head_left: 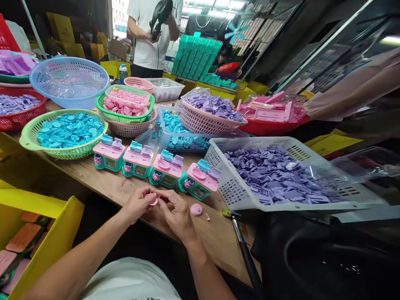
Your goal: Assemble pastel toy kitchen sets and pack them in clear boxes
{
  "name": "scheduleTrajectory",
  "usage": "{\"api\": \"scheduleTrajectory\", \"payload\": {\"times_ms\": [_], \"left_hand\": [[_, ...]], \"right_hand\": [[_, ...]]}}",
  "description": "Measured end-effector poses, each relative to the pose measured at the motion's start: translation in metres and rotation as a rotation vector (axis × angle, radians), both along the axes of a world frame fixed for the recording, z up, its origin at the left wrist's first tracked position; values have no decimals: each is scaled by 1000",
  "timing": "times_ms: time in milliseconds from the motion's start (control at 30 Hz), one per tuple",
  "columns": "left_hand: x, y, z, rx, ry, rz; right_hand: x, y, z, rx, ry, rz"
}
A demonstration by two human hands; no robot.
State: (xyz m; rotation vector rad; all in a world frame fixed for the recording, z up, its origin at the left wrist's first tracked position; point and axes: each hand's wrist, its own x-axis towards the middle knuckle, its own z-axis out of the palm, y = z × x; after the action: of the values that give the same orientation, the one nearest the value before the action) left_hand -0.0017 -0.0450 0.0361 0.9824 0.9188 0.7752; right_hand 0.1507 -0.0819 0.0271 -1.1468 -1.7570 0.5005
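My left hand (140, 205) is closed, pinching a small round pink plastic piece (153, 201) between thumb and fingers. Close against it, my right hand (177, 211) is also closed at the fingertips; whatever small part it grips there is mostly hidden. A pink round disc (196, 209) and a tiny pale pink part (208, 217) lie on the table to the right of my right hand. Beyond my hands, several pink-and-teal toy units (200, 179) stand in a row, with blue and purple pieces on top. Some bear a pink ring-shaped part.
A hammer (240, 233) lies near the front edge, right of my hands. Behind it stands a white basket (237, 196) of purple parts. A green basket (62, 153) holds blue parts. On the left is a yellow box (67, 225). Across the table stands a person (153, 50).
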Motion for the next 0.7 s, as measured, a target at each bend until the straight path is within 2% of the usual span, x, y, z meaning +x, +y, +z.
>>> {"api": "scheduleTrajectory", "payload": {"times_ms": [67,133,267,333,433,533,700], "left_hand": [[-7,5,1,-25,-11,-32],[-12,9,1,-37,2,-40],[-20,20,-6,48,121,92],[-21,28,-13,168,135,73],[-19,37,-26,311,126,-90],[-15,43,-42,345,135,-157],[-6,50,-66,343,81,-148]], "right_hand": [[2,7,-1,42,-60,74],[3,15,-3,99,-132,82],[-2,26,0,109,-118,-57],[-8,29,4,109,-23,-106],[-16,30,8,149,68,-67],[-19,32,6,173,57,-31],[-9,34,-3,231,12,-114]]}}
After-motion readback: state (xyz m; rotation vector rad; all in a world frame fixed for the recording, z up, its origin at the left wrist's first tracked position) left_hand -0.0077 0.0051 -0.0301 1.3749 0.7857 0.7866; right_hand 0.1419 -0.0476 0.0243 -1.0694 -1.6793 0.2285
